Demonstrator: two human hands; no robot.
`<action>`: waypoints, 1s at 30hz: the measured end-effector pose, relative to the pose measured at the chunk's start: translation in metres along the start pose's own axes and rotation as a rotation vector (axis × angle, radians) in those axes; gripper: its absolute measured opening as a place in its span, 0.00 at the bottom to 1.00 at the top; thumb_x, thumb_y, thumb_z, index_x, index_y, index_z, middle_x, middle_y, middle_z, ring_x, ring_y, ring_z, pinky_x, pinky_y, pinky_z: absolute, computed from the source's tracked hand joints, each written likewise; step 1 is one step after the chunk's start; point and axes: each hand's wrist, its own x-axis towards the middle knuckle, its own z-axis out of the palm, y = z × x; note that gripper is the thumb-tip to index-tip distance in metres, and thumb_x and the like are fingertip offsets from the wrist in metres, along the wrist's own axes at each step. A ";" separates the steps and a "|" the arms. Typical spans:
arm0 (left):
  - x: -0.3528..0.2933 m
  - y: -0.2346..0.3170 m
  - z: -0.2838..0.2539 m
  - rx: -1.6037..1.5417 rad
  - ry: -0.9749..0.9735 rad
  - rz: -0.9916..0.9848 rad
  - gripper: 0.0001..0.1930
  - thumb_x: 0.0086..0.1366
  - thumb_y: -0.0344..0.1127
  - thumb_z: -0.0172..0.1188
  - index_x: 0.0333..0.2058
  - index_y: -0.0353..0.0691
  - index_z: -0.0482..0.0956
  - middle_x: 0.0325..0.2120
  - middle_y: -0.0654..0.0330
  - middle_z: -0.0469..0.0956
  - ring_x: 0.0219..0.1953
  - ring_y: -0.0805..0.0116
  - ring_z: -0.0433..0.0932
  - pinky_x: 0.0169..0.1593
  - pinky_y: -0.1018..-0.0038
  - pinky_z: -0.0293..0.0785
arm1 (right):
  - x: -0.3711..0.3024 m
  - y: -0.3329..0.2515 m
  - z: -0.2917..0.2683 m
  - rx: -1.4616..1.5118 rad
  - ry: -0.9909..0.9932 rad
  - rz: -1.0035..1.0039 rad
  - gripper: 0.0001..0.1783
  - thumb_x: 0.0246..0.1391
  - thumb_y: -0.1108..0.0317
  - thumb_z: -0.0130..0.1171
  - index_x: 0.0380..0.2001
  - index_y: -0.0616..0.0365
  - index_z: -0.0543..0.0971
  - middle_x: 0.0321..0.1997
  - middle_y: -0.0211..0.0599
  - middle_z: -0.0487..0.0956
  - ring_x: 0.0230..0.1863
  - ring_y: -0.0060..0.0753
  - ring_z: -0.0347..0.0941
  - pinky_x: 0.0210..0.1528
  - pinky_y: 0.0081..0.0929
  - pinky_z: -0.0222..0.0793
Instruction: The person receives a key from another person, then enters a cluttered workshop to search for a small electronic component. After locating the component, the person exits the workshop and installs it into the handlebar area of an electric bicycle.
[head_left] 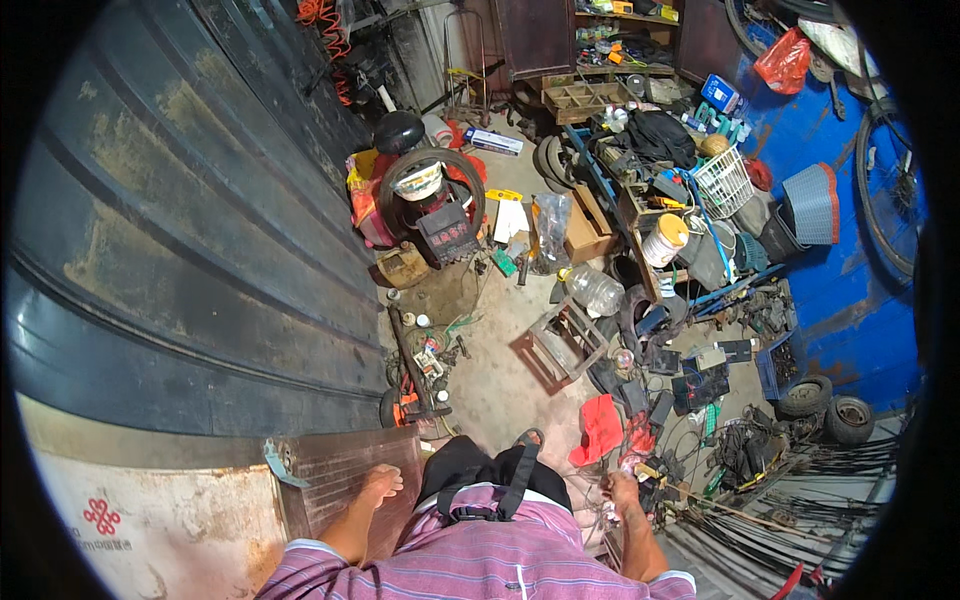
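My left hand [382,482] hangs to the left of my body, beside a reddish-brown ribbed panel [335,485]. Its fingers are loosely bent and apart, and I see nothing in them. On the other side, my right hand [622,487] is lowered close to a heap of tangled wires and small parts [655,470]. Its fingertips are too small and cluttered by the background to make out. Just beyond it a red cloth or bag [599,430] lies on the floor. A small wooden stool frame [565,342] stands ahead of me.
Dark metal sheeting [200,220] rises on the left. Tools and an orange-and-black wheeled thing [405,400] lie along its foot. Tyres [848,418], cables [790,520] and a loaded blue-framed rack [715,285] crowd the right. A clear plastic jug [594,290] lies near the stool.
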 end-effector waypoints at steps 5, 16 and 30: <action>0.016 0.087 0.007 0.095 -0.054 0.015 0.15 0.66 0.44 0.56 0.46 0.41 0.76 0.37 0.57 0.81 0.35 0.64 0.81 0.38 0.66 0.77 | 0.036 -0.041 0.015 0.063 0.043 -0.035 0.10 0.56 0.61 0.54 0.37 0.53 0.77 0.30 0.35 0.80 0.25 0.31 0.76 0.27 0.31 0.73; 0.156 0.232 -0.032 0.167 -0.147 0.002 0.12 0.66 0.42 0.55 0.42 0.44 0.79 0.31 0.62 0.81 0.31 0.68 0.82 0.33 0.65 0.76 | 0.067 -0.014 0.069 0.013 0.270 0.386 0.17 0.59 0.58 0.49 0.44 0.59 0.77 0.34 0.42 0.83 0.30 0.35 0.79 0.27 0.33 0.68; 0.247 0.487 -0.130 -0.092 -0.012 0.210 0.12 0.65 0.39 0.58 0.43 0.40 0.77 0.30 0.57 0.82 0.27 0.65 0.82 0.26 0.74 0.77 | 0.126 -0.161 0.213 0.025 0.168 0.356 0.18 0.61 0.58 0.51 0.49 0.55 0.75 0.38 0.45 0.83 0.33 0.39 0.80 0.33 0.37 0.70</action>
